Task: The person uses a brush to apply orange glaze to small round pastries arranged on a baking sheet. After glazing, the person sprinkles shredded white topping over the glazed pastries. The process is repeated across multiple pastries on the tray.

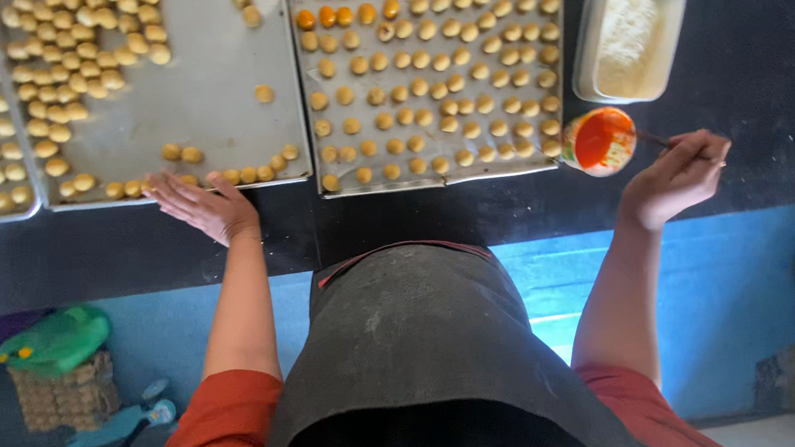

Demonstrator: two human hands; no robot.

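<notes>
Head view: left hand (pixel 203 208) lay flat, fingers spread and holding nothing, on the counter (pixel 113 253) edge steadying the middle tray (pixel 213 86), while right hand (pixel 676 175) pinched a thin brush handle (pixel 656 140) dipped in the small orange cup (pixel 599 142) parked beside the right tray (pixel 356 185) of dough balls (pixel 433 86).

Bare black counter (pixel 742 107) right of crowded trays (pixel 213 86)

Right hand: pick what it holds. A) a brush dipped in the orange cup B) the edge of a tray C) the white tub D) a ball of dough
A: the right hand grips a thin brush whose tip sits in the orange cup, apart from the white tub and the tray.
</notes>
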